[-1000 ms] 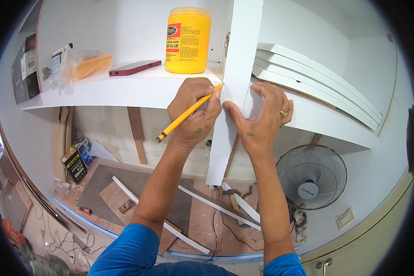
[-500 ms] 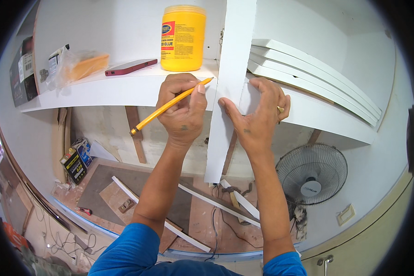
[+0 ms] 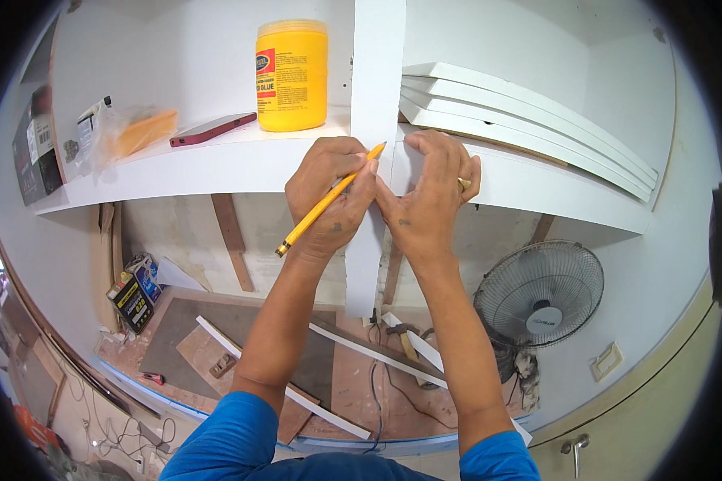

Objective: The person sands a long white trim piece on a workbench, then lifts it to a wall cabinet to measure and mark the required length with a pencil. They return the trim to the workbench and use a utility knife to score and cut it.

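Observation:
A yellow pencil [image 3: 322, 211] slants across my left hand [image 3: 325, 196], which is shut on it, thumb and fingers near the point. The pencil tip touches, or nearly touches, a long white upright board [image 3: 379, 64] standing in front of the shelf's front edge. Close beside, my right hand [image 3: 431, 192] grips this board, its thumb on the face and its curled fingers by the right edge. A ring-like band shows on one right finger. Both hands cover the board's middle; its lower end [image 3: 363, 276] hangs below the shelf.
On the white shelf [image 3: 217, 168] stand a yellow glue tub [image 3: 293, 76], a dark red phone [image 3: 213, 129] and an orange item in plastic [image 3: 146, 132]. White panels [image 3: 529, 120] are stacked right. Below are a fan [image 3: 541, 293], a hammer [image 3: 409, 345], strips and cables.
My left hand has moved right with the pencil, its tip going from beside the board's left edge to across its face. My hands are now closer together. The whole view has shifted slightly.

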Tool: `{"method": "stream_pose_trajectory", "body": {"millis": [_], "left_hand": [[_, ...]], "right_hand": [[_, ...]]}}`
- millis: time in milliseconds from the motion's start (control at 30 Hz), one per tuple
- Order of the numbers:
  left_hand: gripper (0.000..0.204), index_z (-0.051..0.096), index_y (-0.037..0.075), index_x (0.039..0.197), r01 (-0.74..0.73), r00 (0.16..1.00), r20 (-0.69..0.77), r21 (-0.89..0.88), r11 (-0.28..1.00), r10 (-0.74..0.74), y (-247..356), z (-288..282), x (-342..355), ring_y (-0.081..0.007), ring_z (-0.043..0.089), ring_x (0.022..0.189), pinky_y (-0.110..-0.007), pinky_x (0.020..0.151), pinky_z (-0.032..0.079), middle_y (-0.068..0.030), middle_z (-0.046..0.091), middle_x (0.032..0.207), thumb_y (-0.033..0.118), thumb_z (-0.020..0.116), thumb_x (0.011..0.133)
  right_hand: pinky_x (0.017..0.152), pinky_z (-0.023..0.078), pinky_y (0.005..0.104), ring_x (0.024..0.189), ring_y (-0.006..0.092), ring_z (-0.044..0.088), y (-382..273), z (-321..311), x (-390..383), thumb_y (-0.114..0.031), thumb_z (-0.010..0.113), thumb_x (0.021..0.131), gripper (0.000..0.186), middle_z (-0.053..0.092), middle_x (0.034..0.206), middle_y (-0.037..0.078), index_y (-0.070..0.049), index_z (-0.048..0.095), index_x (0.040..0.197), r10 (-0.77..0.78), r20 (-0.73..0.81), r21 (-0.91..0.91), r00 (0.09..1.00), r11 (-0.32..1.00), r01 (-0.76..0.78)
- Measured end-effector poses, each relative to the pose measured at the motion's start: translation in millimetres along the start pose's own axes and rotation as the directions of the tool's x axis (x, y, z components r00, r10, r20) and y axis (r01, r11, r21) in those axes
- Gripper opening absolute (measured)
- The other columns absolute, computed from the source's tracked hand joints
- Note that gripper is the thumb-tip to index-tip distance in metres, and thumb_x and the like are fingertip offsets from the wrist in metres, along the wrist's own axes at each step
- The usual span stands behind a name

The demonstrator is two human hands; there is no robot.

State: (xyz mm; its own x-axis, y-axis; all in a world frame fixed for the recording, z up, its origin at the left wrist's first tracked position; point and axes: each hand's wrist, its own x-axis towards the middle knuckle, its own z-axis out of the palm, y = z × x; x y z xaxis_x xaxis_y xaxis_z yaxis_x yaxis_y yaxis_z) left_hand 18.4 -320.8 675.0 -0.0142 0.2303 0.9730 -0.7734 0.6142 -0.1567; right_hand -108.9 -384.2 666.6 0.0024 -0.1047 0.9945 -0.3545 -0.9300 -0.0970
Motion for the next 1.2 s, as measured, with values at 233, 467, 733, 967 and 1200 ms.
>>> {"method": "stream_pose_trajectory", "body": {"millis": [233,467,733,967,1200], "left_hand": [[0.017,0.069,0.001,0.095,0.057,0.998,0.034,-0.011,0.998,-0.057,2.1,1.3,0.0,-0.0207,0.070,0.086,-0.028,0.071,0.057,-0.0146,0.075,0.100,-0.007,0.079,0.084],[0.017,0.069,0.001,0.096,0.077,0.994,0.069,0.031,0.997,-0.079,5.8,1.4,2.1,-0.0198,0.070,0.086,-0.028,0.071,0.058,-0.0143,0.076,0.101,-0.007,0.080,0.085],[0.017,0.070,0.001,0.097,0.100,0.993,0.065,0.031,0.994,-0.102,5.3,2.5,0.6,-0.0191,0.071,0.085,-0.028,0.070,0.058,-0.0133,0.076,0.101,-0.005,0.082,0.086],[0.017,0.070,0.002,0.096,0.071,0.995,0.066,0.046,0.996,-0.074,4.6,2.7,2.7,-0.0192,0.071,0.085,-0.028,0.070,0.057,-0.0133,0.076,0.099,-0.004,0.082,0.085],[0.017,0.070,0.001,0.096,0.097,0.993,0.063,0.041,0.994,-0.099,5.5,2.9,2.8,-0.0204,0.071,0.084,-0.029,0.071,0.058,-0.0137,0.077,0.099,-0.004,0.082,0.085]], "right_hand": [[0.122,0.010,0.0589,0.140,0.0299,0.042,0.4,1.8,-0.6,-0.030,0.091,0.074,0.068,0.057,0.134,0.008,-0.010,0.056,0.129,-0.005,-0.019,0.004,1.000,1.000,0.005],[0.122,0.010,0.0591,0.141,0.0297,0.040,0.9,1.4,-1.5,-0.030,0.090,0.076,0.067,0.054,0.135,0.008,-0.010,0.056,0.129,-0.002,-0.008,-0.014,1.000,1.000,0.002],[0.122,0.010,0.0591,0.141,0.0302,0.039,2.0,2.1,-2.0,-0.032,0.089,0.079,0.065,0.054,0.134,0.009,-0.009,0.056,0.130,-0.025,-0.001,-0.023,1.000,0.999,0.025],[0.123,0.009,0.0586,0.141,0.0301,0.039,1.8,2.3,-2.3,-0.032,0.089,0.079,0.065,0.054,0.134,0.009,-0.009,0.056,0.130,-0.025,-0.003,-0.018,1.000,1.000,0.025],[0.123,0.009,0.0582,0.141,0.0301,0.040,2.4,1.0,-1.9,-0.032,0.090,0.077,0.067,0.054,0.135,0.009,-0.009,0.056,0.130,-0.023,-0.005,-0.016,1.000,1.000,0.023]]}}
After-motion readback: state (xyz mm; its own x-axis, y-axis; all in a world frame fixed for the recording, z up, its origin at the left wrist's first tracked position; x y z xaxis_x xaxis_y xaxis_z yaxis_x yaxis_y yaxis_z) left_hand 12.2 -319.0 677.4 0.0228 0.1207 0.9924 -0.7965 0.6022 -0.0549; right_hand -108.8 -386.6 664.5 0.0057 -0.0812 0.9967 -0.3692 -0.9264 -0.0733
